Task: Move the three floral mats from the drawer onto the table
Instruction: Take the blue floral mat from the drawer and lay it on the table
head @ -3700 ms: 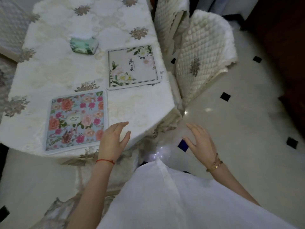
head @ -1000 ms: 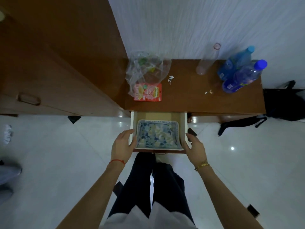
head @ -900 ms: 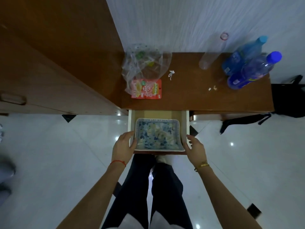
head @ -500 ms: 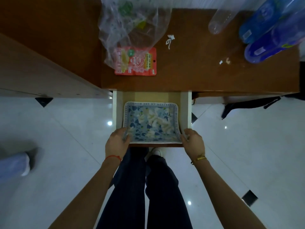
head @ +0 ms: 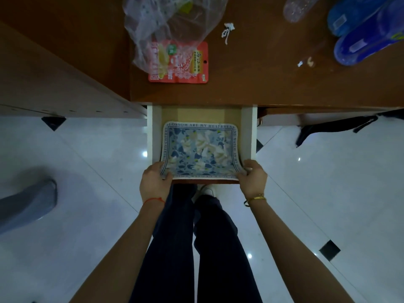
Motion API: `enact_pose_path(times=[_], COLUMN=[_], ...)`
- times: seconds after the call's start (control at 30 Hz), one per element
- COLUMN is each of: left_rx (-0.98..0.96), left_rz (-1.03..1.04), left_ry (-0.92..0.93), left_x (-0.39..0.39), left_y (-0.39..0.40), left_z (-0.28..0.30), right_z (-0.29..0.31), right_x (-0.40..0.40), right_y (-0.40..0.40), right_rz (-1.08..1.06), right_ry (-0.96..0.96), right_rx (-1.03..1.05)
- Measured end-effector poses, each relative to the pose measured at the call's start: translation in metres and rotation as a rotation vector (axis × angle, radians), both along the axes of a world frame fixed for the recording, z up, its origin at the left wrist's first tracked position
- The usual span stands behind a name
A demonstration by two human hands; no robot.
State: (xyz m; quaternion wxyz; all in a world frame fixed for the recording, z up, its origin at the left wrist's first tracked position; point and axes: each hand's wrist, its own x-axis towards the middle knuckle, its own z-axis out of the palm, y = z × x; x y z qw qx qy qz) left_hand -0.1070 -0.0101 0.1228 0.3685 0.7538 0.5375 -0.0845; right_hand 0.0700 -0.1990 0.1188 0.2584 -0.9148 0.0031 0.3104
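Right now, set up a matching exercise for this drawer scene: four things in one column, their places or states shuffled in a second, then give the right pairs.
Things:
1. floral mat
2. red snack packet
3. blue bottles
4. left hand

Places or states:
A. lying on the desk top at its far right
B. in the open drawer, near edge lifted by both hands
C. gripping the mat's near left corner
D. on the desk top, partly under a clear plastic bag

Pairs: 1-B, 2-D, 3-A, 4-C
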Motion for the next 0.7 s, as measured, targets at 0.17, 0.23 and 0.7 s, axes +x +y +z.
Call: enact_pose_path(times=[0.17, 0.23, 0.7], left_rx=[-0.029, -0.034, -0.192], left_rz=[0.045, 0.048, 0.186], left_ry=[-0.014, -0.011, 0.070], left_x=[-0.001, -0.003, -0.012], left_y=[0.003, 0.003, -0.003], left_z=[0.004, 0.008, 0.041], right_z=[0.004, 0.009, 0.053], right_x=[-0.004, -0.006, -0.006], right_y=[-0.001, -0.009, -0.061], right_rz=[-0.138, -0.133, 0.004], right_ry=[0.033, 0.091, 0.468], right_rx=[0.021, 0.031, 0.321])
